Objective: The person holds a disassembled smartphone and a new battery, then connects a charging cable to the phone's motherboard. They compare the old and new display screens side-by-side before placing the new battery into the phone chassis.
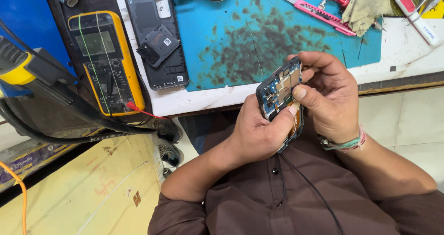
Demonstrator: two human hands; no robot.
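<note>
Repair bench seen from above: a white worktop point(222, 101) carries a blue cutting mat point(259, 36), heavily stained with dark blotches; pale floor tiles show at 3 o'clock. At 10 o'clock of the mat lies a black phone back cover point(155, 40) with a small camera module point(157, 45) resting on it, and beyond that, at 9 o'clock, a yellow multimeter point(104, 61). A pink utility knife point(319, 14) and a crumpled cloth point(365, 3) sit at 1 o'clock. Below the bench edge, the left hand point(259, 133) cradles an opened phone point(280, 101) from beneath, its circuit board exposed and facing up. The right hand point(328, 96) clasps the phone's far side, thumb pressed on the board. Both forearms, in brown sleeves, converge over the lap.
</note>
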